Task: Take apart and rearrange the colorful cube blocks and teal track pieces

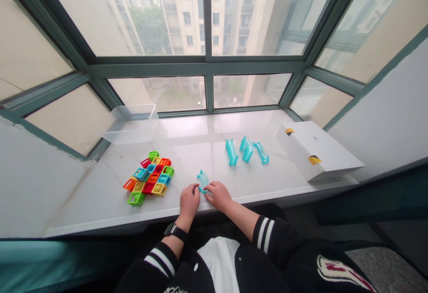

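1. While the left hand (190,200) and right hand (219,195) pinch one curved, translucent turquoise plastic piece (203,179), three turquoise plastic shapes (246,149) lie rightward.
2. One clear plastic bin (132,138), one white box (323,146) and multicoloured plastic blocks (149,187) share the white windowsill (197,134) below windows (240,16).
3. The pinched piece sits near the front edge (100,226).

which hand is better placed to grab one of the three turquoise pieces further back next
Likely the right hand: it is nearer the three turquoise pieces, which lie ahead and to its right. The left hand is farther from them, nearer the coloured blocks. Both hands are at the curved turquoise piece.
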A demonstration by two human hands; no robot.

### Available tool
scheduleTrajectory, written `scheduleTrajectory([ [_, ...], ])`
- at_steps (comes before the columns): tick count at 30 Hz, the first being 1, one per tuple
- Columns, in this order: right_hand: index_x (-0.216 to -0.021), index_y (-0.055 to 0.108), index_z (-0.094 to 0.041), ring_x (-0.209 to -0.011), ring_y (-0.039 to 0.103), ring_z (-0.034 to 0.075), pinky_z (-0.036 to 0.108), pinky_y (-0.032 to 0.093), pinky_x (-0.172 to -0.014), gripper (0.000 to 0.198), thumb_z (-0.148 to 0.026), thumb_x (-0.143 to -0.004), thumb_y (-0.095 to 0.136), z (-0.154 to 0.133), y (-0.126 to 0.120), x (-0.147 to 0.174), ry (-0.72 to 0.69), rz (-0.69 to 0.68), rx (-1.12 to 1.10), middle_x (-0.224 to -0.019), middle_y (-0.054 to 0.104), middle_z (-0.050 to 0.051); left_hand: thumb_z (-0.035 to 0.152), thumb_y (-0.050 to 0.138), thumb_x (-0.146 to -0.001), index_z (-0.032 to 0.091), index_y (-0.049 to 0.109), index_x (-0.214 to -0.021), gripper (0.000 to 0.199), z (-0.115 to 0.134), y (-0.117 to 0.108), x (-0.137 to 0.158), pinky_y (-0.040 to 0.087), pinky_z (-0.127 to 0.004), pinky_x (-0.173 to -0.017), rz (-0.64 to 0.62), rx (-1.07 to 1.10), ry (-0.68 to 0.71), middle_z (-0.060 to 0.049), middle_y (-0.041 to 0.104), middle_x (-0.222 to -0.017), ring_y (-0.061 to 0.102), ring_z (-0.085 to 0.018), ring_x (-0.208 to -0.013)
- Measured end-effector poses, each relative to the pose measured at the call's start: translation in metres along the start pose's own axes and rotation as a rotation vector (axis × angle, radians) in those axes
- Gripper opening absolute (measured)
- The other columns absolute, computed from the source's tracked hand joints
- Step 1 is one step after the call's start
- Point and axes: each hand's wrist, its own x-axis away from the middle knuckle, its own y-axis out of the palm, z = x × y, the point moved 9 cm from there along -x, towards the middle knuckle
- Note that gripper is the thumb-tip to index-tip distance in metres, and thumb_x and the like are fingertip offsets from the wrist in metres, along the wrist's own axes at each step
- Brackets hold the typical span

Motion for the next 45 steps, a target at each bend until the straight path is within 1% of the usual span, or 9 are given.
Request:
scheduleTrajectory([
  [4, -0.107, 0.078, -0.025, -0.104, 0.066, 0.023, 0.036, 0.051, -0.096, 0.019, -0.015, -0.092, 0.074, 0.007, -0.006, 0.005, -0.017, 0.023, -0.077, -0.107, 0.073, 0.006, 0.034, 0.050, -0.095, 0.023, 0.077, -0.100, 0.030, 0.006, 0.002, 0.004, 0.054, -0.042, -0.092, -0.108, 0.025, -0.054, -0.008, 0.081, -0.101, 0.072, -0.027, -0.097],
  [8, -0.101, 0.078, -0.026, -0.099, 0.068, 0.023, 0.036, 0.053, -0.092, 0.021, -0.009, -0.093, 0.068, 0.022, -0.033, 0.017, -0.022, 0.111, -0.170, -0.101, 0.075, 0.005, 0.037, 0.051, -0.095, 0.027, 0.078, -0.102, 0.029, 0.025, 0.011, 0.008, 0.056, -0.038, -0.089, -0.190, 0.140, -0.111, -0.004, 0.082, -0.103, 0.075, -0.024, -0.097],
  [17, -0.108, 0.077, -0.028, -0.102, 0.070, 0.026, 0.041, 0.056, -0.096, 0.018, -0.025, -0.102, 0.060, 0.050, -0.153, 0.048, -0.034, 0.458, -0.234, -0.103, 0.076, 0.007, 0.035, 0.054, -0.099, 0.027, 0.077, -0.116, 0.030, 0.150, 0.023, -0.014, 0.059, -0.036, -0.087, -0.266, 0.320, 0.110, -0.005, 0.080, -0.117, 0.073, -0.022, -0.096],
  [21, -0.108, 0.077, -0.028, -0.102, 0.071, 0.026, 0.040, 0.057, -0.096, 0.017, -0.027, -0.101, 0.061, 0.067, -0.196, 0.055, -0.013, 0.574, -0.191, -0.103, 0.077, 0.007, 0.031, 0.056, -0.098, 0.026, 0.074, -0.121, 0.030, 0.195, 0.043, -0.029, 0.060, -0.035, -0.083, -0.323, 0.379, 0.211, -0.007, 0.076, -0.129, 0.073, -0.021, -0.095],
  [25, -0.107, 0.077, -0.027, -0.104, 0.071, 0.026, 0.040, 0.056, -0.097, 0.018, -0.025, -0.102, 0.060, 0.091, -0.225, 0.050, 0.035, 0.644, -0.115, -0.104, 0.077, 0.007, 0.030, 0.059, -0.098, 0.025, 0.073, -0.121, 0.028, 0.225, 0.073, -0.047, 0.060, -0.035, -0.082, -0.411, 0.434, 0.266, -0.009, 0.069, -0.142, 0.071, -0.019, -0.091],
  [30, -0.104, 0.077, -0.025, -0.104, 0.071, 0.026, 0.042, 0.055, -0.098, 0.018, -0.023, -0.100, 0.060, 0.122, -0.247, 0.026, 0.086, 0.657, -0.040, -0.105, 0.077, 0.007, 0.032, 0.065, -0.096, 0.025, 0.070, -0.128, 0.033, 0.236, 0.115, -0.072, 0.062, -0.036, -0.081, -0.489, 0.533, 0.190, -0.012, 0.058, -0.155, 0.071, -0.017, -0.084],
  [36, -0.098, 0.077, -0.025, -0.096, 0.071, 0.024, 0.039, 0.056, -0.094, 0.020, -0.015, -0.093, 0.061, 0.150, -0.252, -0.009, 0.138, 0.618, 0.002, -0.100, 0.076, 0.006, 0.032, 0.069, -0.094, 0.027, 0.043, -0.156, 0.067, 0.230, 0.157, -0.094, 0.062, -0.028, -0.072, -0.552, 0.647, 0.015, -0.016, 0.042, -0.167, 0.074, -0.015, -0.089],
  [39, -0.096, 0.077, -0.024, -0.092, 0.070, 0.023, 0.038, 0.056, -0.092, 0.020, -0.013, -0.091, 0.061, 0.161, -0.248, -0.019, 0.167, 0.602, -0.005, -0.099, 0.076, 0.006, 0.034, 0.070, -0.093, 0.028, 0.037, -0.159, 0.074, 0.225, 0.169, -0.101, 0.061, -0.025, -0.069, -0.581, 0.709, -0.064, -0.018, 0.031, -0.173, 0.075, -0.016, -0.092],
  [45, -0.097, 0.077, -0.025, -0.091, 0.069, 0.023, 0.039, 0.057, -0.092, 0.021, -0.014, -0.090, 0.061, 0.170, -0.242, -0.023, 0.189, 0.596, -0.012, -0.098, 0.076, 0.005, 0.031, 0.074, -0.089, 0.028, 0.038, -0.160, 0.079, 0.216, 0.179, -0.108, 0.061, -0.027, -0.068, -0.581, 0.716, -0.088, -0.020, 0.032, -0.172, 0.075, -0.018, -0.093],
])
